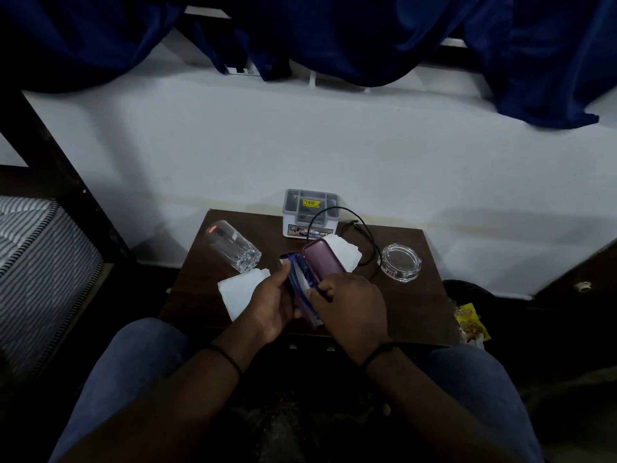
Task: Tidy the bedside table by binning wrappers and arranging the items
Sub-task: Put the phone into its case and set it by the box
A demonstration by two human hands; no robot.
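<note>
I hold a purple hinged case [322, 264] open above the front of the dark wooden bedside table [414, 305]. My left hand [273, 304] grips its lower half from the left. My right hand [347, 304] pinches a blue-and-white item [302, 289] lying inside the case. One crumpled white tissue [238, 290] lies under my left hand, another white tissue [344, 250] behind the case lid. A clear drinking glass [233, 250] stands at the table's left, a glass ashtray [400, 262] at its right.
A grey plastic organiser box [310, 212] stands at the table's back edge against the white wall, with a black cord [364, 235] looping beside it. A yellow snack wrapper [472, 324] sits in a dark bin right of the table. A striped mattress [36, 262] is at left.
</note>
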